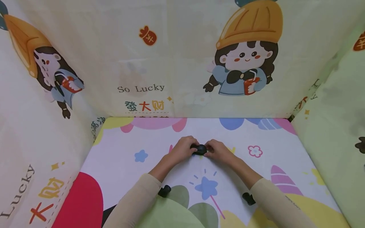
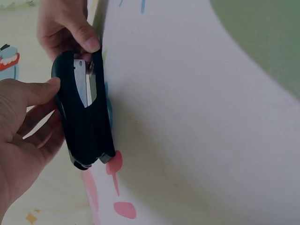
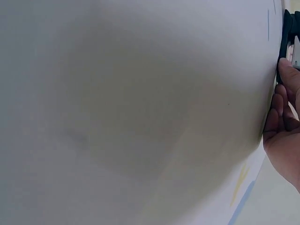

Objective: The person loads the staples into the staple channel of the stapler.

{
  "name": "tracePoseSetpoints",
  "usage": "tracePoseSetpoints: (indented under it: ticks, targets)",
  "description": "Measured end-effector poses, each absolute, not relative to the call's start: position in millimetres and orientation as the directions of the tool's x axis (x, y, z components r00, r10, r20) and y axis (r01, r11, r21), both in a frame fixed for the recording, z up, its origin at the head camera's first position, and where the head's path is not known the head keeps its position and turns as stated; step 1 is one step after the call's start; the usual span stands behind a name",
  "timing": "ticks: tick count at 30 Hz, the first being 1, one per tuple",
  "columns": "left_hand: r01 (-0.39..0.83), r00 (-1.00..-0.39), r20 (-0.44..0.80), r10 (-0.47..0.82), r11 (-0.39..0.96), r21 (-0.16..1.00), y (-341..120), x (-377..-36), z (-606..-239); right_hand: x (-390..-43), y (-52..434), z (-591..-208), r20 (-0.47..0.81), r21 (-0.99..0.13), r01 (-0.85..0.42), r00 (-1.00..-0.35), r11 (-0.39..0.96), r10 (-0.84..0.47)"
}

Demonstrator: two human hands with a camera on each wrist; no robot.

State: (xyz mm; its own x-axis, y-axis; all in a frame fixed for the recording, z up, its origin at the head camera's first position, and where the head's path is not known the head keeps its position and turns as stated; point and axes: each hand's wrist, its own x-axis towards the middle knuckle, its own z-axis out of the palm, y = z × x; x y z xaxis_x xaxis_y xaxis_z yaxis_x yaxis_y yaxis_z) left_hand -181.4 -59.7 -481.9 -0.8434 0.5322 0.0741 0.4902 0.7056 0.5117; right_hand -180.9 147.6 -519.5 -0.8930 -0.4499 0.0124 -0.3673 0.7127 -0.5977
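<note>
Black stapler (image 1: pixel 200 149) gripped by left hand (image 1: pixel 182 148) and right hand (image 1: pixel 219 152)

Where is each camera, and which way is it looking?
Head: on the person's head, looking forward and down at the patterned cloth; shows both sleeves, the left hand and the right hand gripping a black stapler.
Left wrist: on the left wrist, looking along the cloth at the stapler; shows both hands' fingers.
Right wrist: on the right wrist, close to the cloth; shows right-hand fingers.
Shared: all three show the stapler.
</note>
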Motion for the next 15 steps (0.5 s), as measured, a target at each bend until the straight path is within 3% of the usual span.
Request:
tracePoseSetpoints:
  ticks: [9,15]
  targets:
    - [0.511,-0.833,0.105,0.543,0.684,0.52,-66,-182,-480,-180,151,-522,0.119,-0.558,-0.459,-0.869,0.692,-0.48]
    - [0.498,-0.852,0.103,0.513,0.733,0.463,-80,-180,-475,-176,156,-518,0.092,-0.563,-0.425,-0.885,0.709,-0.457]
